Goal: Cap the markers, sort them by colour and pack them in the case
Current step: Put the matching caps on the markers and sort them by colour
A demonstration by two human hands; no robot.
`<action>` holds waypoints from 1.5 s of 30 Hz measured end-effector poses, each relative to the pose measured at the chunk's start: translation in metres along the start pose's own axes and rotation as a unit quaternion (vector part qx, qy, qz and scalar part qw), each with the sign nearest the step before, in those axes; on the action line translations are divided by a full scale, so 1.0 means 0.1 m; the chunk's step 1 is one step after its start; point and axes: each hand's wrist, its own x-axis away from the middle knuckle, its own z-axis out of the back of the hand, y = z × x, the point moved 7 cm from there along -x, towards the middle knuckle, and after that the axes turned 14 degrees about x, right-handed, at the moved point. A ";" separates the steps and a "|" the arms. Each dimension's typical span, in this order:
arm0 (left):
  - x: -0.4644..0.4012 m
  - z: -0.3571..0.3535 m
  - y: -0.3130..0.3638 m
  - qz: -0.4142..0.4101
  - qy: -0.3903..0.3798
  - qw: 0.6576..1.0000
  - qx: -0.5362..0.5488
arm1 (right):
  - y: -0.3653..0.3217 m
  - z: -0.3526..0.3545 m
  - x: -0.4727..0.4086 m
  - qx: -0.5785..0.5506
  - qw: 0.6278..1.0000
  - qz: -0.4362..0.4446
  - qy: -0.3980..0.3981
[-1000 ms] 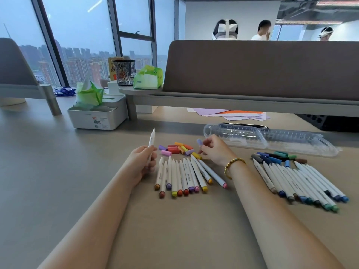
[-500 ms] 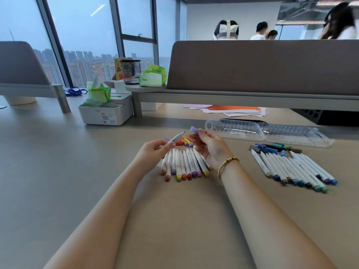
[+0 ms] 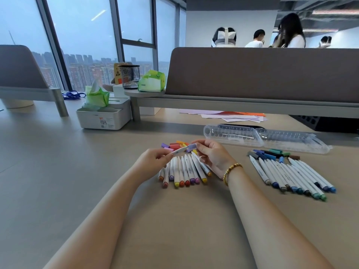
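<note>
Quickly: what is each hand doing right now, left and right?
Left hand: holds a white marker by its barrel.
Right hand: pinches a pale purple cap at the marker's tip.

The marker's [image 3: 179, 151] tip is hidden behind the lilac cap [image 3: 192, 146].

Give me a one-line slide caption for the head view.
Left hand holds a white marker while right hand brings a lilac cap to its tip.
</note>
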 end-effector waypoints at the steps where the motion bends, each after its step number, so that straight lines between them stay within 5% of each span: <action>1: 0.01 -0.01 0.02 0.001 -0.006 1.000 -0.007 | -0.01 0.00 -0.01 0.023 1.000 0.008 0.001; 14: 0.04 -0.03 0.12 0.028 -0.019 0.999 0.004 | -0.12 -0.03 -0.08 0.162 0.985 0.054 0.021; 29: 0.09 -0.10 0.05 0.145 -0.086 0.964 0.206 | -0.18 -0.24 -0.17 0.150 0.984 0.087 0.049; 35: 0.01 0.33 -0.08 0.157 0.019 0.987 0.014 | -0.12 -0.08 -0.23 0.161 0.976 0.084 0.120; 39: -0.06 0.49 -0.28 0.196 0.088 0.966 -0.146 | -0.02 -0.07 -0.27 0.245 0.957 0.077 0.134; 45: -0.09 0.38 -0.29 0.134 0.111 0.954 -0.243 | 0.00 -0.07 -0.28 0.310 0.937 0.077 0.141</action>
